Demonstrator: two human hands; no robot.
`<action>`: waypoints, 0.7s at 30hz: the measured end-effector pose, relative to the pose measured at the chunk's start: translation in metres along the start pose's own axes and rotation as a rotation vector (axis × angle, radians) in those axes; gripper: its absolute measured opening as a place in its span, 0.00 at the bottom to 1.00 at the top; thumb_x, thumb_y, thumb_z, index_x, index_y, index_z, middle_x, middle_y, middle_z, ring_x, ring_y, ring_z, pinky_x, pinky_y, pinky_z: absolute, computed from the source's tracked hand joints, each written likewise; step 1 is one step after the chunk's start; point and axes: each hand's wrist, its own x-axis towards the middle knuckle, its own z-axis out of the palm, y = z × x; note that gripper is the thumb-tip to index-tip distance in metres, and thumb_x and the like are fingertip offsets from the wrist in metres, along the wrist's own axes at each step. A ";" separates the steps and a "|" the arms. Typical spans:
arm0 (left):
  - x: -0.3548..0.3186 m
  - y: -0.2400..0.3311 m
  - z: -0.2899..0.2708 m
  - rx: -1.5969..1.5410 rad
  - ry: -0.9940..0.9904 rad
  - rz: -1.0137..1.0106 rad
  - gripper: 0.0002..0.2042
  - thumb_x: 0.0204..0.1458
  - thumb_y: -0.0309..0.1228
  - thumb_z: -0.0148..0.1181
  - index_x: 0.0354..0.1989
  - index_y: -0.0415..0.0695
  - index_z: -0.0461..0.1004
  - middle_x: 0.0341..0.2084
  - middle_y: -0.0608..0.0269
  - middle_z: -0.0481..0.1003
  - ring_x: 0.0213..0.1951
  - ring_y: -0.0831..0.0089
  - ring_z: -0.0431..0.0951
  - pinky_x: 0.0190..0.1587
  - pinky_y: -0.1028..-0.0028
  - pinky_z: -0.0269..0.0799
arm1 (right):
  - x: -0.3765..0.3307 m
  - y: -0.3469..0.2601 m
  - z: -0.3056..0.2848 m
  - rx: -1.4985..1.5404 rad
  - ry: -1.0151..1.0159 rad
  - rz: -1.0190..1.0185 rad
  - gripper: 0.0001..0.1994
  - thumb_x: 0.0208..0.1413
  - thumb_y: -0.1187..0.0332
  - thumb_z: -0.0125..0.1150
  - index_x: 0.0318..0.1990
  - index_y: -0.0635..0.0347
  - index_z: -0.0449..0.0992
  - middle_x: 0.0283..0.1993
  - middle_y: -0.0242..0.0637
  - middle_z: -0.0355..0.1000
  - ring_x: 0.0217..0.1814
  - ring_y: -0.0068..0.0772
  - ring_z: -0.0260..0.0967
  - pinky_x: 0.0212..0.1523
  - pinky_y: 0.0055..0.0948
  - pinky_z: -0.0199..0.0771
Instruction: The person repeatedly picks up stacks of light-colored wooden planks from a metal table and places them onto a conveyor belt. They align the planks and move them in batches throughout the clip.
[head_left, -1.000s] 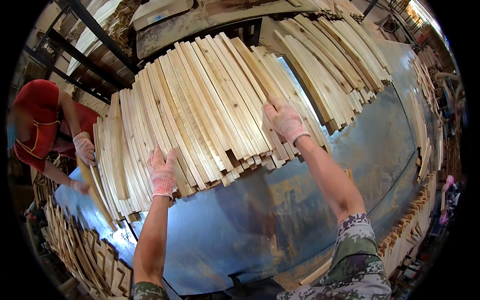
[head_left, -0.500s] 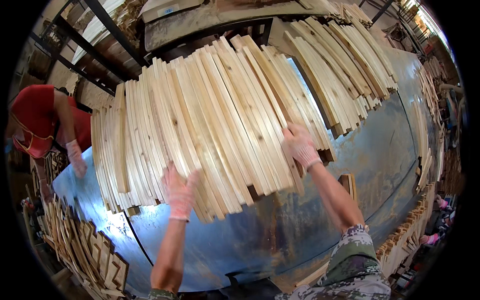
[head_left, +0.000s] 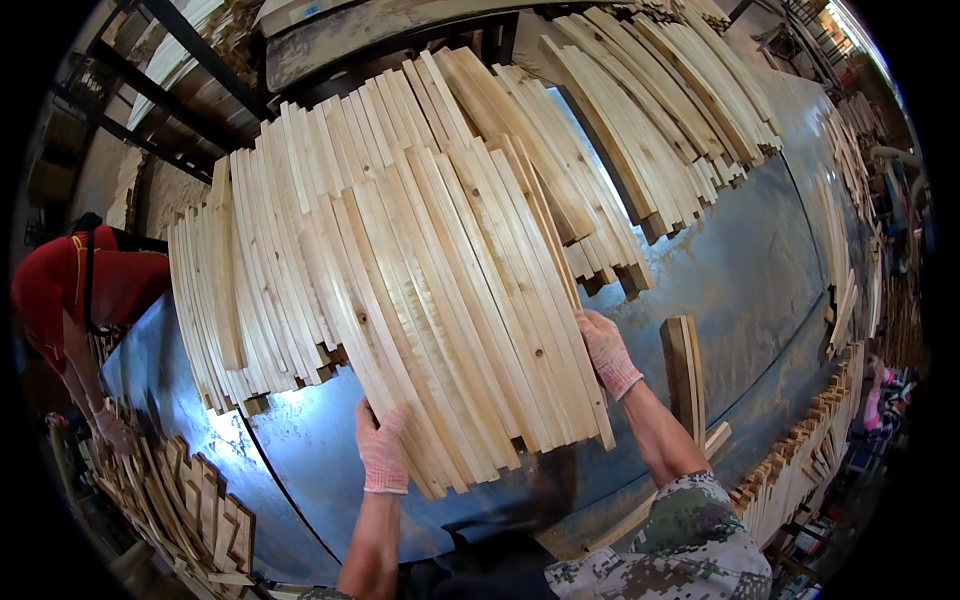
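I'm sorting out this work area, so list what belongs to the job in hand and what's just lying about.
In the job:
pale slat batch
left hand and right hand, at its opposite sides
blue tabletop

Seemingly just lying about:
separate slat row, upper right
short wood pieces beside the right forearm
stacked wood, lower right

No lettering or numbers can be read; a small blue label [head_left: 311, 11] on the pale box [head_left: 282, 17] at the top edge is too small to make out.
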 end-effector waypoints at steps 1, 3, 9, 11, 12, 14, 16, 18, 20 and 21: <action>0.005 0.001 -0.002 -0.030 -0.021 -0.039 0.36 0.55 0.36 0.76 0.70 0.37 0.66 0.57 0.56 0.77 0.57 0.66 0.77 0.64 0.65 0.72 | 0.000 -0.001 -0.004 -0.047 -0.019 -0.007 0.24 0.73 0.51 0.59 0.47 0.69 0.81 0.33 0.35 0.79 0.37 0.28 0.74 0.43 0.35 0.76; 0.009 0.003 -0.003 -0.070 -0.066 -0.096 0.36 0.54 0.37 0.77 0.70 0.39 0.67 0.56 0.57 0.77 0.57 0.65 0.77 0.63 0.64 0.74 | -0.001 -0.005 -0.010 -0.235 0.018 -0.072 0.23 0.70 0.49 0.63 0.46 0.67 0.80 0.31 0.40 0.78 0.35 0.33 0.74 0.41 0.39 0.76; 0.011 0.008 0.001 -0.052 -0.098 -0.145 0.39 0.53 0.39 0.77 0.72 0.42 0.66 0.57 0.59 0.77 0.56 0.63 0.79 0.60 0.61 0.77 | -0.026 -0.032 -0.008 -0.681 0.201 -0.141 0.23 0.65 0.49 0.68 0.50 0.63 0.81 0.35 0.47 0.80 0.35 0.41 0.76 0.42 0.42 0.76; 0.012 0.009 0.002 -0.035 -0.083 -0.146 0.40 0.53 0.39 0.77 0.73 0.42 0.66 0.58 0.59 0.77 0.56 0.63 0.79 0.59 0.61 0.78 | -0.024 -0.010 -0.012 -0.372 0.143 -0.259 0.25 0.66 0.51 0.67 0.58 0.64 0.79 0.44 0.43 0.82 0.41 0.36 0.77 0.47 0.39 0.77; 0.013 0.011 0.003 -0.041 -0.096 -0.145 0.39 0.53 0.39 0.76 0.73 0.42 0.65 0.58 0.59 0.77 0.56 0.63 0.80 0.59 0.61 0.78 | -0.022 0.001 -0.016 -0.219 0.112 -0.314 0.26 0.67 0.52 0.67 0.62 0.65 0.78 0.48 0.40 0.83 0.44 0.33 0.77 0.50 0.37 0.78; 0.012 0.011 0.006 -0.062 -0.109 -0.148 0.39 0.54 0.38 0.76 0.73 0.42 0.65 0.59 0.58 0.77 0.56 0.62 0.80 0.58 0.61 0.79 | -0.024 -0.011 -0.022 -0.061 -0.059 -0.206 0.30 0.67 0.55 0.67 0.69 0.64 0.72 0.59 0.38 0.78 0.57 0.30 0.73 0.61 0.33 0.74; 0.012 0.015 0.005 -0.075 -0.134 -0.169 0.39 0.54 0.38 0.75 0.73 0.42 0.65 0.59 0.57 0.76 0.56 0.62 0.80 0.58 0.60 0.80 | -0.018 -0.019 -0.024 0.055 -0.199 -0.123 0.33 0.67 0.58 0.68 0.74 0.63 0.67 0.65 0.37 0.75 0.65 0.28 0.70 0.67 0.31 0.71; 0.019 0.020 0.004 -0.090 -0.167 -0.207 0.38 0.54 0.37 0.74 0.72 0.42 0.66 0.58 0.57 0.77 0.56 0.61 0.80 0.57 0.60 0.81 | -0.008 -0.023 -0.025 0.131 -0.310 -0.069 0.36 0.65 0.60 0.69 0.77 0.61 0.62 0.66 0.38 0.73 0.68 0.27 0.69 0.69 0.30 0.69; 0.027 0.024 0.002 -0.115 -0.188 -0.252 0.36 0.54 0.37 0.74 0.71 0.42 0.67 0.57 0.56 0.77 0.54 0.61 0.81 0.56 0.59 0.82 | -0.009 -0.030 -0.025 0.213 -0.366 -0.008 0.40 0.63 0.61 0.72 0.78 0.60 0.60 0.65 0.37 0.74 0.66 0.27 0.70 0.68 0.31 0.71; 0.030 0.025 0.002 -0.111 -0.181 -0.265 0.36 0.54 0.36 0.74 0.70 0.41 0.67 0.56 0.56 0.78 0.54 0.61 0.82 0.55 0.59 0.82 | -0.009 -0.035 -0.023 0.252 -0.402 0.021 0.42 0.61 0.61 0.74 0.78 0.60 0.59 0.64 0.37 0.74 0.65 0.27 0.71 0.68 0.32 0.71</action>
